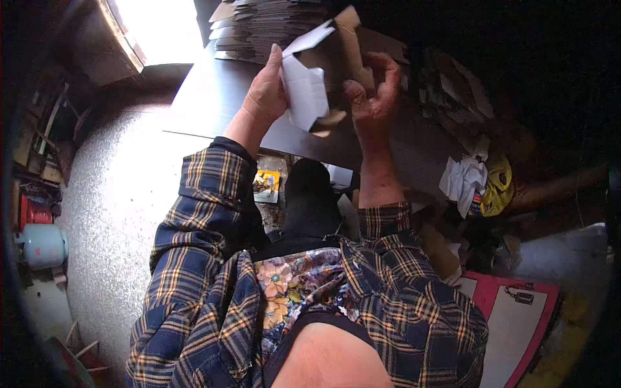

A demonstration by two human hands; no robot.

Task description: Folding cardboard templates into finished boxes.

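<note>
Above the table's near edge is a small cardboard box [306, 90], partly folded, white outside and brown inside, with its flaps standing out. My left hand [266, 90] grips its white left side, thumb pointing up along the edge. On the other side my right hand [375, 94] has its fingers curled about a brown flap [351, 48], the thumb below. Part of the contact between the right fingers and the flap is in shadow. The dark table [213, 97] lies beneath both hands.
A tall stack of flat cardboard pieces [272, 29] stands at the table's far side. More cardboard [456, 84] lies in shadow on the right, near a crumpled white paper [462, 184] and a yellow bag [498, 184]. A pale blue gas cylinder [44, 246] stands at far left.
</note>
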